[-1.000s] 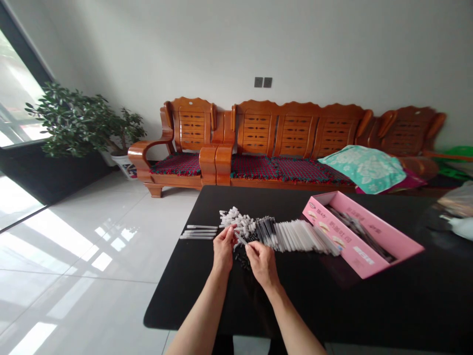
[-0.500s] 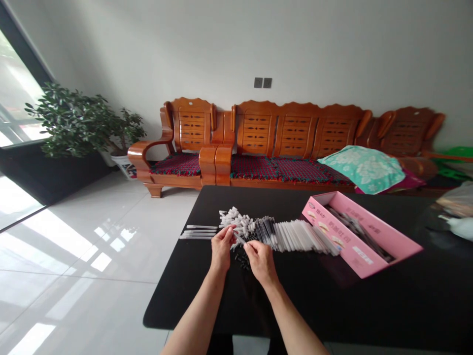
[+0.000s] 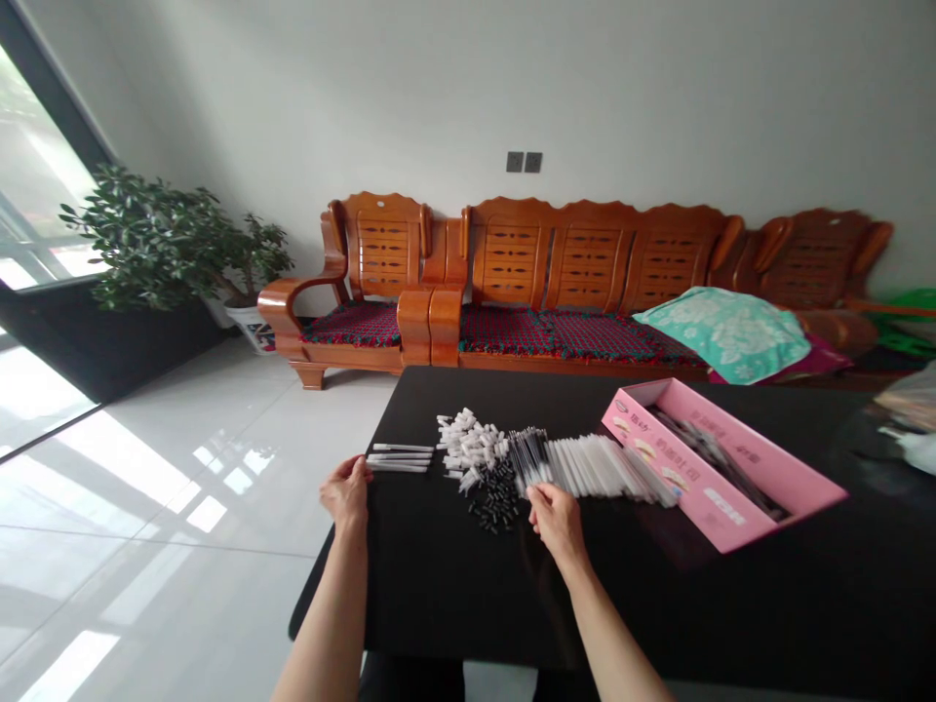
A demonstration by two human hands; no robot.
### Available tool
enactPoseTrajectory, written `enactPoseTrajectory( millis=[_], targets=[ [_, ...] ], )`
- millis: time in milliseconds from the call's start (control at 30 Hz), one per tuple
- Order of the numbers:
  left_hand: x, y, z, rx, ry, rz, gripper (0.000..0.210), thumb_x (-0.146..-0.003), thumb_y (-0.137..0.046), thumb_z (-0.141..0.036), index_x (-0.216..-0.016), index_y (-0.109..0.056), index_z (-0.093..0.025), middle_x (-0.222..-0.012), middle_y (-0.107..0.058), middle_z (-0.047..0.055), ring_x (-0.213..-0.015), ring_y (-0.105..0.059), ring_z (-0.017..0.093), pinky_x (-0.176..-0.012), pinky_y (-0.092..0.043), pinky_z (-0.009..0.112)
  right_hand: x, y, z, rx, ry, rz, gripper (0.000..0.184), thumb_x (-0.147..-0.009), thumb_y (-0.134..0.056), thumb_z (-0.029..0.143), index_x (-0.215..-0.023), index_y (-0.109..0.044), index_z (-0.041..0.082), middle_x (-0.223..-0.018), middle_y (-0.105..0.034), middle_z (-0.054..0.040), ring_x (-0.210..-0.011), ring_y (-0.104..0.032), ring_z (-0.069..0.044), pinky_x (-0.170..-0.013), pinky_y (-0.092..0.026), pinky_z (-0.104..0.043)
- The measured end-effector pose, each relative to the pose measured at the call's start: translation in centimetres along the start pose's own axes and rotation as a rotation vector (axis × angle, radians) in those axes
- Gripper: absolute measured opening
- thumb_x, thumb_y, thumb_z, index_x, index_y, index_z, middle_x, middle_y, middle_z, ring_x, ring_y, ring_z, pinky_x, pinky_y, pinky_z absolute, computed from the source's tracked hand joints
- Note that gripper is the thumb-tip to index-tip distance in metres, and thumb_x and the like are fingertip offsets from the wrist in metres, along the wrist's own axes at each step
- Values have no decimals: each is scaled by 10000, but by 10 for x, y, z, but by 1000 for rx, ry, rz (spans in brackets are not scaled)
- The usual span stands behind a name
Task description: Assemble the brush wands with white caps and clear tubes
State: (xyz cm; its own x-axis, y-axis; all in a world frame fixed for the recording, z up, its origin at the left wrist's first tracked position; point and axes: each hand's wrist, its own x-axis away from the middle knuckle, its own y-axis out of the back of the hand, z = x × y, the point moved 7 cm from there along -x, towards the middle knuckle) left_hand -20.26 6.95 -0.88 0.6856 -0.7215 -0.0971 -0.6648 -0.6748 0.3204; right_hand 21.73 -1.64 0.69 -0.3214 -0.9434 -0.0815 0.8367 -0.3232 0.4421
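Observation:
My left hand [image 3: 346,489] is at the table's left edge, its fingers pinched at the left end of a row of slim whitish pens [image 3: 399,458]. My right hand [image 3: 556,519] has thumb and forefinger closed at the lower ends of a bundle of thin dark pen refills [image 3: 527,453]. Just right of the refills lies a row of translucent white tubes [image 3: 596,466]. Between my hands are a heap of short white plastic pieces [image 3: 468,441] and a pile of small black pieces [image 3: 495,499].
A pink cardboard box [image 3: 721,517] holding dark slim sticks stands at the right on the black table [image 3: 453,595]. Plastic bags [image 3: 911,414] lie at the far right. Behind are a wooden sofa [image 3: 585,253] and a potted plant [image 3: 168,239].
My hands were together over the piles, holding a slim pen piece. Now they are apart: the left has moved left to the pen row, the right has moved right to the refills.

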Motion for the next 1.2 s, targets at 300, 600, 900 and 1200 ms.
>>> enactPoseTrajectory(
  millis=[300, 600, 900, 1200],
  targets=[
    [14, 5, -12, -188, 31, 67, 322, -782, -598, -382, -961, -748, -160, -711, -721, 49, -670, -707, 228, -848, -497, 359, -1, 6, -8, 14, -9, -12, 345, -866, -497, 430, -714, -665, 170, -453, -564, 11, -370, -531, -119, -378, -355, -189],
    [58, -33, -53, -324, -399, 224, 313, -808, -607, -243, -1095, -718, -192, -967, -661, 49, -721, -653, 162, -752, -482, 285, -2, 3, -10, -21, -37, -4, 336, -846, -501, 436, -711, -659, 173, -435, -551, 18, -358, -516, -122, -380, -362, -197],
    [49, -55, -49, -417, -447, 223, 295, -795, -610, -213, -1063, -733, -190, -951, -662, 68, -729, -625, 184, -711, -474, 295, -12, 31, -14, 215, -1, -92, 297, -849, -487, 376, -777, -695, 177, -508, -623, -24, -497, -609, -173, -513, -420, -237],
    [68, -52, -55, -307, -471, 179, 271, -823, -578, -226, -1043, -733, -192, -901, -641, 38, -708, -620, 163, -743, -471, 289, -35, 62, -2, 748, -165, -234, 181, -895, -533, 238, -958, -692, 180, -829, -736, -124, -802, -701, -260, -644, -446, -298]
  ],
)
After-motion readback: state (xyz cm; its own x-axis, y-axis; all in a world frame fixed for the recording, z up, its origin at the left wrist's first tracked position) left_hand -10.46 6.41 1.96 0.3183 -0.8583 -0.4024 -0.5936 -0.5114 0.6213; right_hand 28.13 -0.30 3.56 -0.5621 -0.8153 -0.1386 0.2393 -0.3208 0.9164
